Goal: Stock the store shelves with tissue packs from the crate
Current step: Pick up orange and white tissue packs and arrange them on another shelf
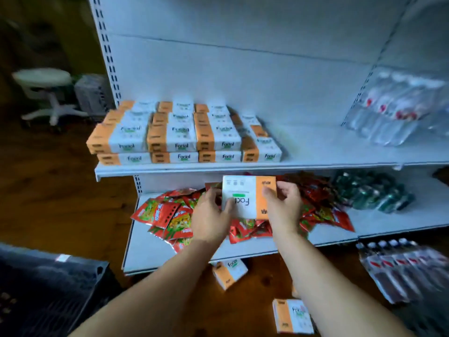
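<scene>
Between the two shelves, one tissue pack (249, 197) is held up in the air by both hands. It is kept in front of the red snack bags (165, 215), just under the edge of the upper shelf (315, 164).

The white end is gripped by the left hand (211, 212) and the orange end by the right hand (283, 207). On each hand the thumb is pressed on the front of the pack, and the other fingers are curled round behind it. Both ends are probably held so that the pack can be kept level and slid into place. The word on it is seen upside down, so a turn may be needed first.

On the upper shelf, the stacked packs (184, 137) are set in rows on the left, with their names facing out so that they can be read. Bare room is seen to the right of them, and that is most likely where the next pack belongs. Two loose packs (228, 272) are lying on the floor (73, 190), under the arms.

The fingertips behind the pack are hidden. The dark crate (48, 288) is cut off at the bottom left, and what is inside it cannot be seen. Everything is blurred, so small print cannot be read. The water bottles (393, 110) on the right are cut off by the edge.
</scene>
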